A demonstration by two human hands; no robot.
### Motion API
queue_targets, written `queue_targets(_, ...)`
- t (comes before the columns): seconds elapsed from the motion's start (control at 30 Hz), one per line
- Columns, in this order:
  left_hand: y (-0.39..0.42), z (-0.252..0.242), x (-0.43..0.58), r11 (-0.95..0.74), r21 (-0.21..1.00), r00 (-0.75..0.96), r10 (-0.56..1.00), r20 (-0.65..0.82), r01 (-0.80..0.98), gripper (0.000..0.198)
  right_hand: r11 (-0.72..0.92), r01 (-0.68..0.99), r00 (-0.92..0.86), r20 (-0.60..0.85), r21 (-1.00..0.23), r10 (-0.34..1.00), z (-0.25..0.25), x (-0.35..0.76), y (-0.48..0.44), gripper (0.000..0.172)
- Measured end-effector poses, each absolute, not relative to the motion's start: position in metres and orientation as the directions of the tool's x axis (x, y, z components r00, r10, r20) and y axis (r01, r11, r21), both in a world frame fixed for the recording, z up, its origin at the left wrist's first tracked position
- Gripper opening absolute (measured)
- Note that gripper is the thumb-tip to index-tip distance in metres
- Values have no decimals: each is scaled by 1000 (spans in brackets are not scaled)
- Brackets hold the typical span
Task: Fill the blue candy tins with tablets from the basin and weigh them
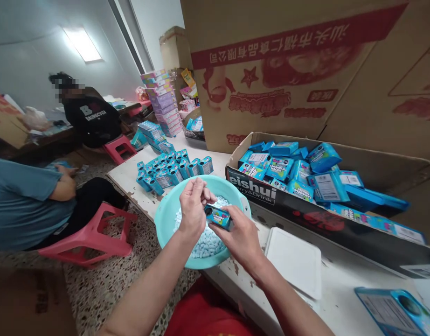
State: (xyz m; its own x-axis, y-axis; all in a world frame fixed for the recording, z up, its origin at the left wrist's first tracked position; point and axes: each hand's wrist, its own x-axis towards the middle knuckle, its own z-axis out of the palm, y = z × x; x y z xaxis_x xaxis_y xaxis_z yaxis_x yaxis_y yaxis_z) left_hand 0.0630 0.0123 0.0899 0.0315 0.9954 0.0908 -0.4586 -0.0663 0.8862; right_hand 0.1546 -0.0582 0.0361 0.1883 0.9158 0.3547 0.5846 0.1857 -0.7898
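Observation:
My right hand (241, 233) grips a small blue candy box (220, 216), tilted, with a dark round hole at its left end. Close beside that hole is my left hand (193, 205), its fingers curled together; what they hold, if anything, is hidden. Both hands are above a turquoise basin (164, 219). Many small pale blue candies (206, 245) lie in the basin, partly covered by my hands and the box.
Beyond the basin, several upright blue boxes (173, 170) stand on the table. A long carton (245, 151) of blue boxes is at right, near a white lid (294, 261). Flat blue packaging (393, 310) lies front right. Two people sit at left on red stools (92, 233).

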Motion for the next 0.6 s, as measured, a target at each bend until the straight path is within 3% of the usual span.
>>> queue_targets(0.17, 22, 88, 48, -123, 911, -3, 991, 132, -393, 33, 255, 472, 225, 395, -844, 891, 39, 165, -67, 27)
queue_targets(0.2, 24, 83, 40, -126, 948, 24, 990, 138, -293, 32, 254, 440, 246, 388, -862, 888, 40, 170, -73, 28)
queue_targets(0.27, 26, 67, 22, -162, 984, 163, 975, 149, 70, 28, 236, 393, 296, 366, -889, 882, 43, 184, -91, 28)
queue_targets(0.33, 22, 47, 2, -293, 846, 353, 926, 135, 446, 27, 197, 388, 367, 347, -900, 863, 42, 202, -114, 29)
queue_targets(0.37, 17, 36, -7, -364, 753, 430, 895, 119, 549, 29, 164, 400, 417, 339, -902, 843, 40, 212, -125, 31)
queue_targets(0.5, -12, 4, -27, -467, 594, 561, 827, 32, 655, 34, -43, 446, 628, 279, -894, 727, 19, 250, -161, 35)
queue_targets(0.6, -29, -3, -24, -581, 505, 655, 754, 39, 639, 35, -158, 438, 681, 212, -885, 701, -5, 271, -172, 39)
